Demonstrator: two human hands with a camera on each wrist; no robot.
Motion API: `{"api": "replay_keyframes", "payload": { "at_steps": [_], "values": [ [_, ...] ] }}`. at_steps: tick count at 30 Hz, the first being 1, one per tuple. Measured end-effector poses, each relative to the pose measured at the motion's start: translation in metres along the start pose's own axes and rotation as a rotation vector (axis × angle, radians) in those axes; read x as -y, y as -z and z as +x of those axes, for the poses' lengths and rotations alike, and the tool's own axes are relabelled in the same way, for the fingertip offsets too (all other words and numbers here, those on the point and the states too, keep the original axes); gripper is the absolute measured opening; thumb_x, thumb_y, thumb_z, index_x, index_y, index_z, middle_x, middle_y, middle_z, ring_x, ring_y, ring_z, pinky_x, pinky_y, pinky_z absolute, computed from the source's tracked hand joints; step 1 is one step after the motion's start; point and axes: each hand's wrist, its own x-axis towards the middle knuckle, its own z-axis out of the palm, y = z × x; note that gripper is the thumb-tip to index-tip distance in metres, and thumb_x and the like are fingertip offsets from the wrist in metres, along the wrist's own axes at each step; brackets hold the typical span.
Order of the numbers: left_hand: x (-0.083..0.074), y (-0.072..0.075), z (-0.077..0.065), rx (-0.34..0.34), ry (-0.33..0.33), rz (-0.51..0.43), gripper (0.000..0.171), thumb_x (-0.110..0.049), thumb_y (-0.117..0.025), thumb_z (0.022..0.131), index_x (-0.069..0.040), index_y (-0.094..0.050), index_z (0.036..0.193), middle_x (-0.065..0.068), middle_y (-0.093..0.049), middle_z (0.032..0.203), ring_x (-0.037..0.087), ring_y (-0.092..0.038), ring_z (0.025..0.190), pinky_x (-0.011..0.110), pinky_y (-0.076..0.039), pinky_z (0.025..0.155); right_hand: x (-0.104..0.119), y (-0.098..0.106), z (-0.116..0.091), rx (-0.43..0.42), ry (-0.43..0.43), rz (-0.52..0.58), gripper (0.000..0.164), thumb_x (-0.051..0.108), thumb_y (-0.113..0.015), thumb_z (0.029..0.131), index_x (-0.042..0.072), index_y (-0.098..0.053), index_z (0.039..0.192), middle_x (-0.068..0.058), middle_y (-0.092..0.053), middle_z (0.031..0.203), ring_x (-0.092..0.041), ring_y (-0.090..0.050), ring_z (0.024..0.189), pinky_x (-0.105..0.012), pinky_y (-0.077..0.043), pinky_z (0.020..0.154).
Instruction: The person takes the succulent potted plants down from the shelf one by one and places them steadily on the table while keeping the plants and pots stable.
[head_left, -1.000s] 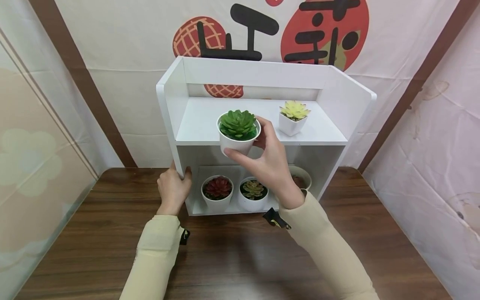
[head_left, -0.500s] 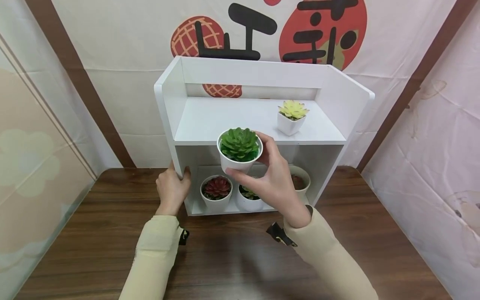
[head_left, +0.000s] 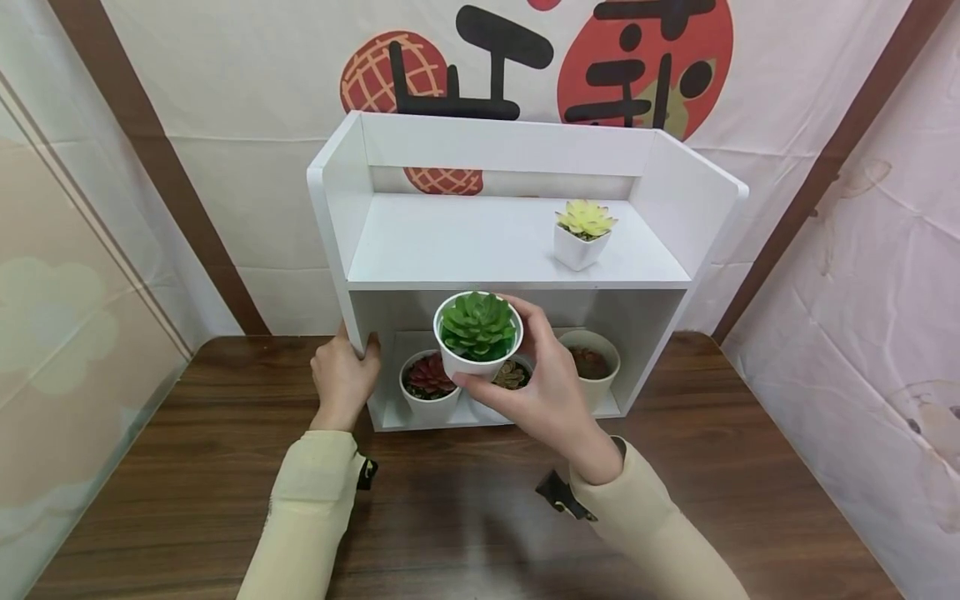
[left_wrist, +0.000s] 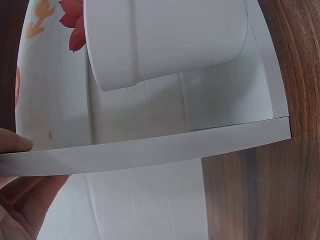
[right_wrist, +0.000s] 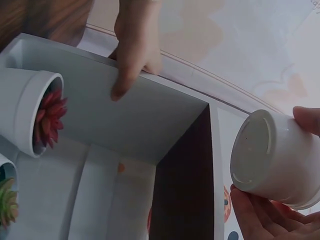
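Note:
A potted green succulent point(head_left: 478, 333) is held by my right hand point(head_left: 558, 400), with the thumb and fingers round its white pot. It is in the air in front of the shelf's lower opening. The right wrist view shows the pot's bottom point(right_wrist: 252, 150). My left hand point(head_left: 343, 379) grips the left side panel of the white two-tier shelf point(head_left: 450, 242). In the left wrist view, the thumb and fingers lie on either side of that panel's edge point(left_wrist: 140, 157). A potted red succulent point(head_left: 429, 379) stands on the lower level, close to the left hand.
Behind the held pot, another succulent point(head_left: 512, 375) is partly hidden on the lower level. A larger beige pot point(head_left: 598, 383) stands at its right. A yellow succulent in an angular white pot point(head_left: 581, 237) sits on the upper level. The shelf stands on a brown wooden table point(head_left: 450, 517).
My right hand has lowered the green succulent from the height of the upper level to in front of the lower opening. The left hand has stayed on the side panel.

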Motion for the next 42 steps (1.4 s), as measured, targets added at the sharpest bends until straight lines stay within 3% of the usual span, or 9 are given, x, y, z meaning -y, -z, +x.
{"api": "replay_keyframes", "payload": {
  "at_steps": [15, 23, 38, 42],
  "values": [
    [0.0, 0.0, -0.001, 0.004, 0.013, -0.002, 0.029, -0.012, -0.059, 0.089, 0.011, -0.06, 0.105, 0.035, -0.067, 0.088, 0.051, -0.065, 0.071, 0.06, -0.048, 0.059, -0.018, -0.014, -0.025, 0.053, -0.028, -0.028, 0.082, 0.015, -0.085, 0.068, 0.015, -0.041, 0.138, -0.002, -0.06, 0.121, -0.012, -0.064, 0.094, -0.03, -0.051, 0.081],
    [-0.001, 0.001, -0.001, 0.005, 0.027, 0.005, 0.027, -0.012, -0.057, 0.089, 0.011, -0.06, 0.104, 0.035, -0.067, 0.087, 0.051, -0.064, 0.071, 0.06, -0.048, 0.06, -0.027, -0.021, -0.036, 0.084, -0.016, -0.025, 0.083, 0.015, -0.085, 0.069, 0.012, -0.04, 0.139, -0.001, -0.06, 0.123, -0.013, -0.058, 0.111, -0.03, -0.051, 0.087],
    [0.0, 0.0, 0.0, 0.004, 0.02, 0.007, 0.03, -0.013, -0.058, 0.089, 0.011, -0.06, 0.106, 0.036, -0.066, 0.088, 0.052, -0.064, 0.072, 0.06, -0.048, 0.06, -0.041, -0.034, -0.054, 0.148, -0.06, -0.022, 0.085, 0.018, -0.086, 0.068, 0.011, -0.04, 0.139, -0.001, -0.057, 0.129, -0.015, -0.056, 0.115, -0.038, -0.046, 0.096],
    [-0.001, 0.0, 0.0, 0.006, 0.022, 0.01, 0.03, -0.013, -0.057, 0.089, 0.012, -0.059, 0.106, 0.036, -0.066, 0.088, 0.053, -0.064, 0.073, 0.061, -0.047, 0.061, -0.043, -0.036, -0.057, 0.158, -0.077, -0.025, 0.085, 0.018, -0.086, 0.068, 0.015, -0.039, 0.139, 0.0, -0.056, 0.131, -0.015, -0.055, 0.117, -0.039, -0.044, 0.098]
  ]
}}
